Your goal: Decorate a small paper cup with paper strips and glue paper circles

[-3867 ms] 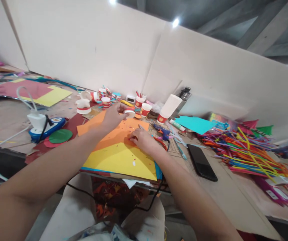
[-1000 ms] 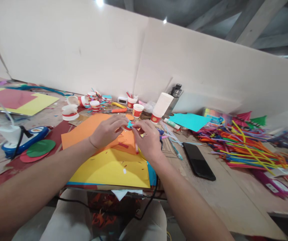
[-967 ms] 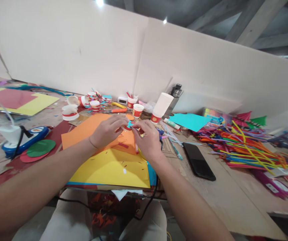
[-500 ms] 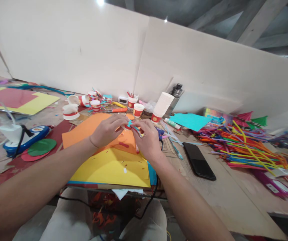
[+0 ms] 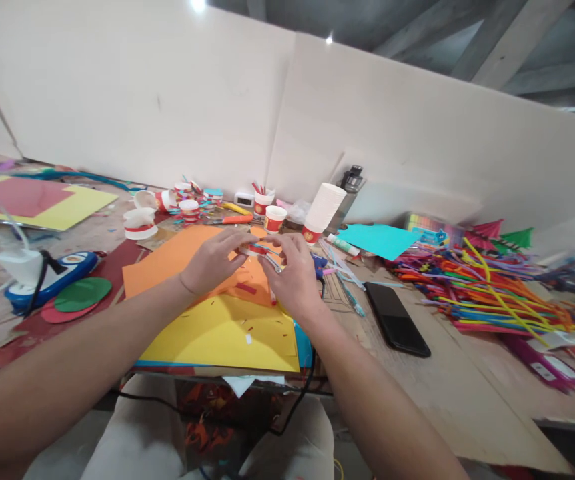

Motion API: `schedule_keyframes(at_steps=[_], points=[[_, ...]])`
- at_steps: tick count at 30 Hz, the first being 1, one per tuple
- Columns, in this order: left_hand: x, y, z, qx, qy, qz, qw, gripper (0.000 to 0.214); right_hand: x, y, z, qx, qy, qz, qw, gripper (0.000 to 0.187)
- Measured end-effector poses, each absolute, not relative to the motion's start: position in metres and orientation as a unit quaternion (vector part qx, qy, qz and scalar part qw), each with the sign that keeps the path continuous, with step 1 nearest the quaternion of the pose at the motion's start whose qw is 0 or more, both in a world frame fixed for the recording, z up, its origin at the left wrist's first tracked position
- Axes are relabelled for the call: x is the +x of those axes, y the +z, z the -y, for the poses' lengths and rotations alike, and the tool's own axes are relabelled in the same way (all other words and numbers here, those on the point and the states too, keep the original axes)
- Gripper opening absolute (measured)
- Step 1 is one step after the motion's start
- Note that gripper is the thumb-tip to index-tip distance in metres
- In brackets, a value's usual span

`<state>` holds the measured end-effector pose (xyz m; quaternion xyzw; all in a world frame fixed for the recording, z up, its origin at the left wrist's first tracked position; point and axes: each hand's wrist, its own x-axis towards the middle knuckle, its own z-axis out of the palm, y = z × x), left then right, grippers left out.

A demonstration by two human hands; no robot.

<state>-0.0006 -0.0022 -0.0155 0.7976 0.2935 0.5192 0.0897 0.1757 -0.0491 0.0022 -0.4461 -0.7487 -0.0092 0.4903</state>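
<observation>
Both hands meet over the orange paper around a small red-and-white paper cup piece with a bit of blue on it. My left hand grips its left side, fingers bent over the top. On the other side my right hand pinches it between thumb and fingers. Much of the piece is hidden by the fingers. Beneath lies yellow paper strewn with small scraps. Similar short cup pieces with colored strips, such as one white-topped piece, stand beyond my left hand.
A leaning stack of paper cups and a single cup stand behind my hands. To the right lie a black phone and a heap of pipe cleaners. A blue power strip and green paper disc are at left.
The cup piece has been turned between my fingers: the blue patch on top now shows as a thinner strip, with more red and white visible. My hands stay in nearly the same place.
</observation>
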Motion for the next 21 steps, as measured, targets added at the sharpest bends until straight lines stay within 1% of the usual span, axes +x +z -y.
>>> schedule_keyframes(at_steps=[1,3,5,6,8,11,12,14,17,21], points=[[0.002,-0.015,0.003,0.768,0.533,-0.322,0.153,0.026,0.176,0.005,0.050,-0.456,-0.012,0.739,0.496,0.034],[0.006,-0.013,0.005,0.683,0.550,-0.363,0.314,0.025,0.179,0.010,0.051,-0.477,-0.030,0.710,0.517,0.048],[0.009,-0.011,0.004,0.583,0.558,-0.364,0.465,0.032,0.185,0.013,0.049,-0.500,-0.037,0.677,0.538,0.059],[0.010,-0.010,0.004,0.537,0.559,-0.360,0.520,0.035,0.187,0.012,0.046,-0.513,-0.023,0.661,0.547,0.064],[0.011,-0.008,0.003,0.471,0.556,-0.351,0.588,0.040,0.191,0.008,0.039,-0.543,0.052,0.629,0.553,0.070],[0.013,-0.007,0.004,0.434,0.548,-0.344,0.627,0.042,0.191,-0.004,0.028,-0.562,0.221,0.583,0.543,0.071],[0.014,-0.006,0.005,0.430,0.544,-0.343,0.633,0.042,0.189,-0.008,0.025,-0.552,0.275,0.575,0.538,0.068],[0.017,-0.006,0.008,0.427,0.538,-0.344,0.641,0.041,0.185,-0.014,0.024,-0.522,0.354,0.569,0.527,0.054],[0.019,-0.005,0.012,0.435,0.526,-0.344,0.645,0.041,0.179,-0.016,0.025,-0.506,0.392,0.555,0.532,0.038],[0.017,-0.005,0.013,0.477,0.510,-0.344,0.627,0.039,0.179,-0.016,0.027,-0.506,0.399,0.541,0.540,0.030]])
